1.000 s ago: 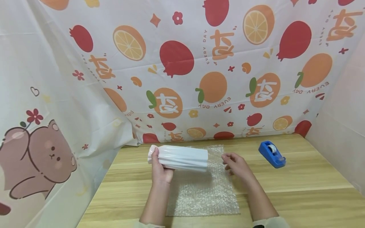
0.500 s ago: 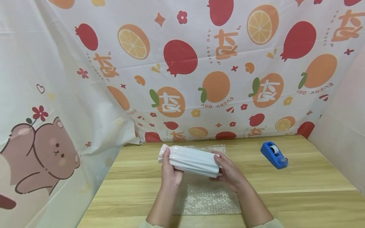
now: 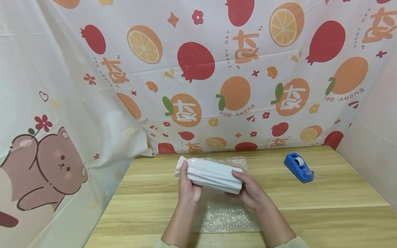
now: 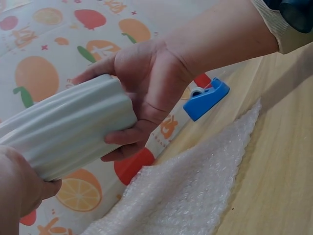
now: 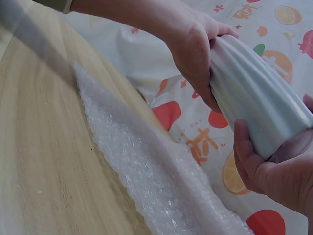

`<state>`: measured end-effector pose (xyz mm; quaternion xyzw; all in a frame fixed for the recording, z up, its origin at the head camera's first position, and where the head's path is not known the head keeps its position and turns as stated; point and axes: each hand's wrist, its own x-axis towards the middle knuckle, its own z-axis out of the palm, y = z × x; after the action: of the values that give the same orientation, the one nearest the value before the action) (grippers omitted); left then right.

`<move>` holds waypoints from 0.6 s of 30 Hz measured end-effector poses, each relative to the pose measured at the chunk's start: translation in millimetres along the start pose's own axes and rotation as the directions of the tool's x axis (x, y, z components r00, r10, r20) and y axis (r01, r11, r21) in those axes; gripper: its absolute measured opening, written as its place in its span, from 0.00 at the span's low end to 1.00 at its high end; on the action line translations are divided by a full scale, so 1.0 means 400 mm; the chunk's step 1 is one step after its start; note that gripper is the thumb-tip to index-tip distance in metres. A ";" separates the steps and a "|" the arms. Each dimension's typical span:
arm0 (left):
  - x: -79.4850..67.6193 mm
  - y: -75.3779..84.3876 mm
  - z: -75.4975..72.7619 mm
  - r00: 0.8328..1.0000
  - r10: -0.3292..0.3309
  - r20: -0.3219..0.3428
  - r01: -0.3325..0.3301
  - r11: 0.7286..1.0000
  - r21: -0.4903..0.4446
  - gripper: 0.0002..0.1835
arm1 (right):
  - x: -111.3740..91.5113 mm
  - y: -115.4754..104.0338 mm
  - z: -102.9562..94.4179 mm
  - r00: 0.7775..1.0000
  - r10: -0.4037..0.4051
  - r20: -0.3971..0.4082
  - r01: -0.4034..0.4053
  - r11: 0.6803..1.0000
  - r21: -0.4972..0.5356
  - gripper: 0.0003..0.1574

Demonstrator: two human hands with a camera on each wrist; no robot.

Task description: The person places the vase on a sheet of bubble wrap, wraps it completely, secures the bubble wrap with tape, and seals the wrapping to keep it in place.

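Observation:
A white ribbed vase [image 3: 214,175] is held on its side above a sheet of bubble wrap [image 3: 226,217]. My left hand [image 3: 189,187] grips it near the flared neck, thumb lying across the top. Around the base end curls my right hand [image 3: 249,191], with its thumb on the upper side. In the left wrist view the right hand [image 4: 149,88] spans the base and its fingers wrap the edge. The right wrist view shows the flat base partly, and the left hand [image 5: 193,54] at the far end of the vase [image 5: 259,98].
A blue tape dispenser [image 3: 299,168] with a roll of tape stands at the right on the wooden table [image 3: 328,193]. Printed fruit cloth [image 3: 198,96] hangs behind the table, and a bear-print cloth [image 3: 56,165] hangs at the left.
My right hand has moved left from beside the vase and taken hold of its base end. The vase has shifted right and tilted, its base lower. The left hand kept its grip.

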<state>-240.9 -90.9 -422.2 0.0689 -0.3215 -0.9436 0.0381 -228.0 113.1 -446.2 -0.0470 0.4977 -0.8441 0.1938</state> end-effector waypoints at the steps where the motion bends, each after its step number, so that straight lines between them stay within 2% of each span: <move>1: -0.001 0.000 0.001 1.000 0.000 0.001 0.000 1.000 -0.002 0.24 | 0.000 0.001 0.001 1.000 -0.001 -0.007 0.001 1.000 0.004 0.22; 6: -0.003 0.000 0.001 1.000 -0.001 0.012 0.001 1.000 -0.016 0.25 | 0.000 0.001 0.003 0.999 -0.001 -0.032 0.001 1.000 0.008 0.21; 11: 0.001 -0.001 -0.002 1.000 -0.007 0.017 0.007 0.999 -0.033 0.30 | -0.002 -0.004 0.001 0.999 -0.011 -0.045 0.011 1.000 0.008 0.22; 18: 0.007 -0.005 -0.008 0.999 -0.008 0.050 0.011 0.999 -0.047 0.34 | -0.009 -0.020 -0.012 1.000 -0.027 -0.010 0.028 0.999 0.019 0.23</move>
<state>-243.4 -91.5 -426.1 0.0458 -0.2995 -0.9526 0.0271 -228.4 121.8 -441.3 -0.0477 0.4899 -0.8517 0.1800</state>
